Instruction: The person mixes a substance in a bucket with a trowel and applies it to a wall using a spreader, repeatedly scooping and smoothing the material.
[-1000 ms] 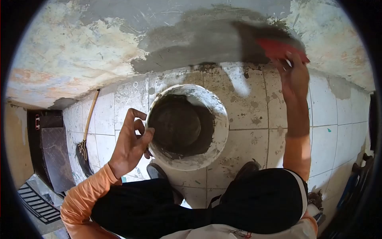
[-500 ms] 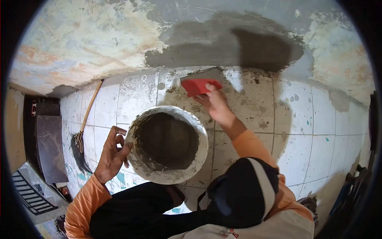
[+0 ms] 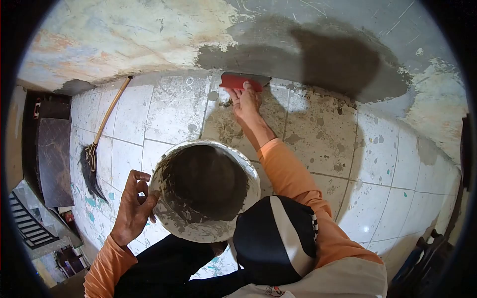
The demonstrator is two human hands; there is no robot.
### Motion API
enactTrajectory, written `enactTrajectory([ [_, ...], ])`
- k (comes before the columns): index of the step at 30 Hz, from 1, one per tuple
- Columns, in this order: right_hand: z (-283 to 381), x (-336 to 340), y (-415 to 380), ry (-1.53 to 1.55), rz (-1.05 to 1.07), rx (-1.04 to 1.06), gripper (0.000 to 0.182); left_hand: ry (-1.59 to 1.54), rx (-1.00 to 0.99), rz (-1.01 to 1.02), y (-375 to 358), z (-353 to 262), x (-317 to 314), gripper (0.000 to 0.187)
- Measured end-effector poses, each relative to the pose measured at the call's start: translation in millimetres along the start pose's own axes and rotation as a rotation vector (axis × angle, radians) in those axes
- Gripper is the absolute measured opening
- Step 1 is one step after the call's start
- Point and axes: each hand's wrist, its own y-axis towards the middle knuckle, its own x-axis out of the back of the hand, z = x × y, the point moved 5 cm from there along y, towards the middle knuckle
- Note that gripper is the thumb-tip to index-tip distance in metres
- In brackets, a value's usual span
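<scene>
My right hand [image 3: 247, 105] grips a red putty scraper [image 3: 229, 81] with a wide grey blade. The blade is at the foot of the wall, along the lower edge of a wet grey plaster patch [image 3: 258, 55]. With fingers curled, my left hand [image 3: 132, 207] holds the left side of a white bucket [image 3: 253, 180] spattered with plaster. Grey-brown wet plaster [image 3: 204, 181] lies inside the bucket, in shadow. Whether the bucket rests on anything is hidden.
A broom [image 3: 110, 114] with black bristles leans on the wall at left. Beyond it stands a dark cabinet [image 3: 55, 159]. Plaster spots mark the floor tiles [image 3: 318, 134]. Dark objects [image 3: 422, 258] sit at lower right. My black-and-beige cap [image 3: 271, 238] fills the lower middle.
My right hand has moved the scraper up and left to the wall's base. The whole view has shifted and turned slightly. My left hand keeps its hold on the bucket.
</scene>
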Motion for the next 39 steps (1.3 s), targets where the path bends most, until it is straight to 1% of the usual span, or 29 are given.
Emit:
enactTrajectory([
  [1, 7.8, -8.1, -4.5, 0.054, 0.022, 0.01, 0.028, 0.003, 0.0, 0.0, 0.5, 1.8, 2.0, 0.032],
  [3, 18.7, -24.4, -14.8, 0.111, 0.048, 0.02, 0.029, 0.003, -0.012, 0.028, 2.0, 6.1, 4.5, 0.039],
  [8, 37.5, -58.3, -67.5, 0.005, 0.181, 0.117, 0.027, -0.007, -0.016, 0.027, 2.2, 5.5, 4.3, 0.038],
  [12, 56.3, -88.5, -109.5, -0.007, 0.214, 0.149, 0.026, -0.005, -0.03, 0.042, -0.7, 4.0, 4.7, 0.038],
  [14, 70.3, -96.0, -128.7, -0.044, 0.297, 0.176, 0.027, 0.012, -0.035, 0.04, -1.1, 0.8, 3.7, 0.037],
  [15, 77.4, -96.2, -141.3, -0.046, 0.298, 0.178, 0.027, 0.029, -0.031, 0.039, -1.3, -0.2, 3.0, 0.037],
  [17, 93.2, -95.0, -170.4, -0.138, 0.425, 0.224, 0.029, 0.023, -0.035, 0.033, -1.8, -0.2, 2.7, 0.037],
  [20, 108.3, -60.3, -186.0, -0.228, 0.42, 0.2, 0.03, 0.022, -0.046, 0.03, 2.6, -2.5, 3.4, 0.037],
  [21, 112.2, -46.4, -181.9, -0.229, 0.42, 0.203, 0.03, 0.025, -0.045, 0.032, 3.4, -2.8, 2.7, 0.037],
  [24, 109.9, 20.6, -138.9, -0.247, 0.193, 0.09, 0.027, 0.037, -0.057, 0.03, 5.0, -7.0, 0.9, 0.038],
  [28, 106.7, 54.9, -82.1, -0.198, 0.181, 0.111, 0.022, 0.067, -0.067, 0.043, 4.7, -12.5, -4.6, 0.037],
  [30, 101.2, 59.3, -57.5, -0.176, 0.111, 0.159, 0.018, 0.041, -0.072, 0.04, 4.7, -16.0, -5.7, 0.037],
  [31, 99.4, 56.0, -49.7, -0.174, 0.111, 0.162, 0.018, 0.043, -0.074, 0.041, 4.6, -17.1, -6.5, 0.037],
  [33, 93.5, 54.4, -40.5, -0.14, 0.003, 0.116, 0.017, 0.033, -0.069, 0.031, 3.0, -16.5, -7.0, 0.035],
  [34, 93.0, 49.2, -38.0, -0.141, 0.002, 0.115, 0.017, 0.033, -0.067, 0.031, 3.0, -16.1, -6.6, 0.035],
  [36, 98.8, 38.3, -32.9, -0.059, 0.01, 0.206, 0.017, 0.034, -0.067, 0.037, 2.1, -14.5, -6.1, 0.033],
  [37, 101.1, 33.1, -29.2, -0.062, 0.01, 0.203, 0.017, 0.031, -0.064, 0.035, 1.3, -13.1, -5.2, 0.033],
  [39, 107.9, 20.4, -24.0, 0.014, 0.028, 0.143, 0.028, 0.025, -0.061, 0.036, 0.0, -11.2, -4.5, 0.031],
])
